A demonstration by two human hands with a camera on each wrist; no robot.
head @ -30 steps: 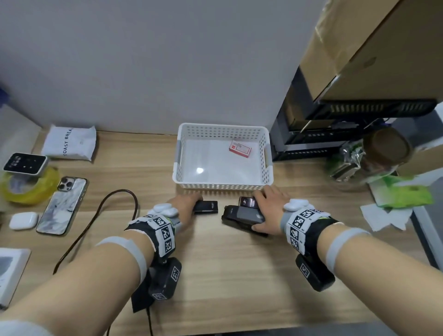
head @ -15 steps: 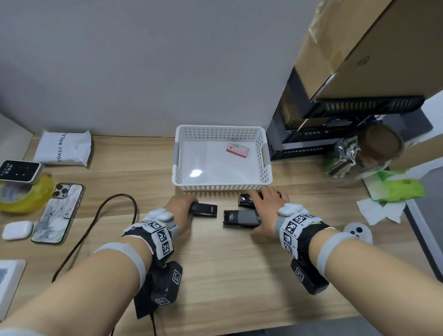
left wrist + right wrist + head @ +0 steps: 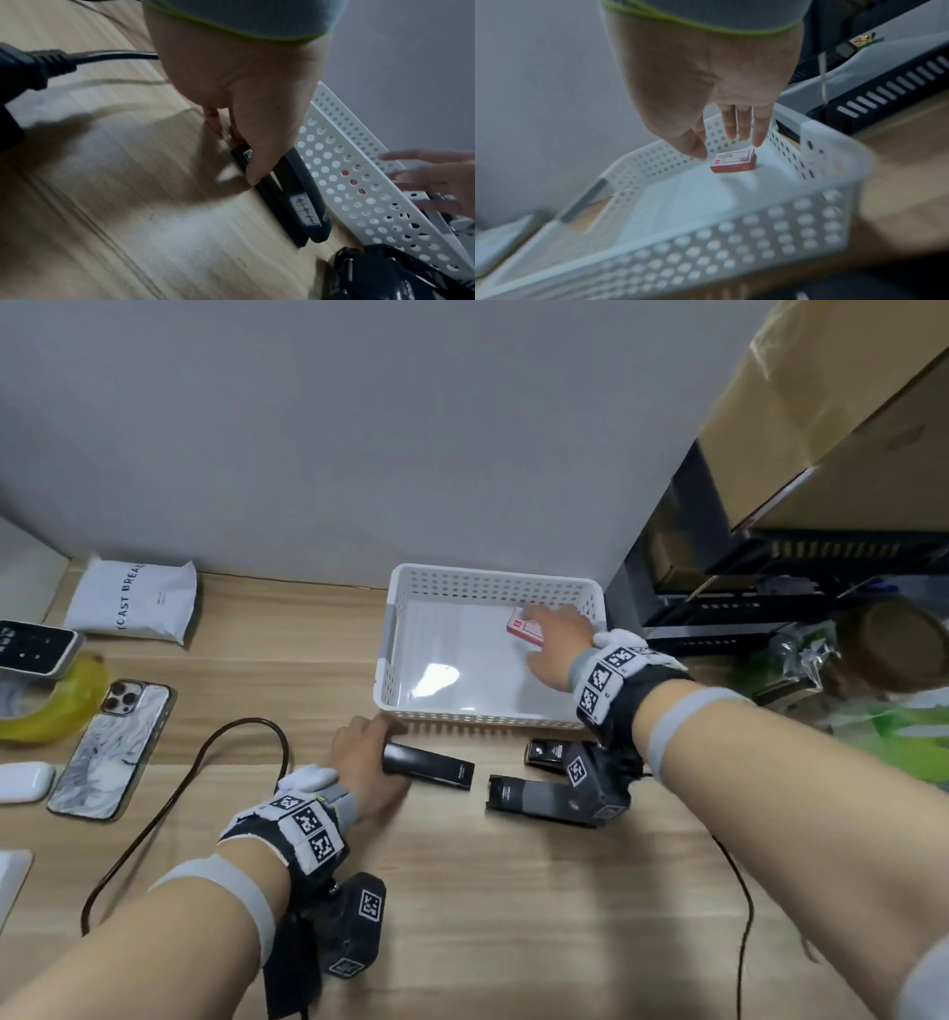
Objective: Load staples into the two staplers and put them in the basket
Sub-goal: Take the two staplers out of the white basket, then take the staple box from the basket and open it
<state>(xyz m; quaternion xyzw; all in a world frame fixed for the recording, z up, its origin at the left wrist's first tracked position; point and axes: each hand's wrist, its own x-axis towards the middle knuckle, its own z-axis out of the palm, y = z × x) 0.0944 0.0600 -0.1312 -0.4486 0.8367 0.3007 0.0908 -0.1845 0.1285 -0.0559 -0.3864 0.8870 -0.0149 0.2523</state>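
Observation:
My left hand point(image 3: 377, 749) grips the rear end of a black stapler point(image 3: 431, 765) lying on the wooden table just before the white basket point(image 3: 482, 719). In the left wrist view the thumb point(image 3: 257, 162) presses its side. A grey-and-black stapler point(image 3: 524, 796) lies free to the right, partly hidden behind my right wrist camera. My right hand point(image 3: 549, 634) hovers inside the basket with straight fingers over a small red staple box point(image 3: 518, 629). In the right wrist view the hand point(image 3: 729, 148) hangs just above the box point(image 3: 732, 162), not holding it.
A small black piece point(image 3: 545, 751) lies by the basket's front wall. A phone point(image 3: 110, 752), earbud case point(image 3: 23, 780), tape roll point(image 3: 51, 711) and white packet point(image 3: 133, 603) sit at the left. A cable point(image 3: 195, 788) loops near my left arm. Black trays point(image 3: 770, 588) and bags stand at the right.
My right hand has let go of the grey stapler and moved up into the basket, over the red box. The left hand stays on the black stapler.

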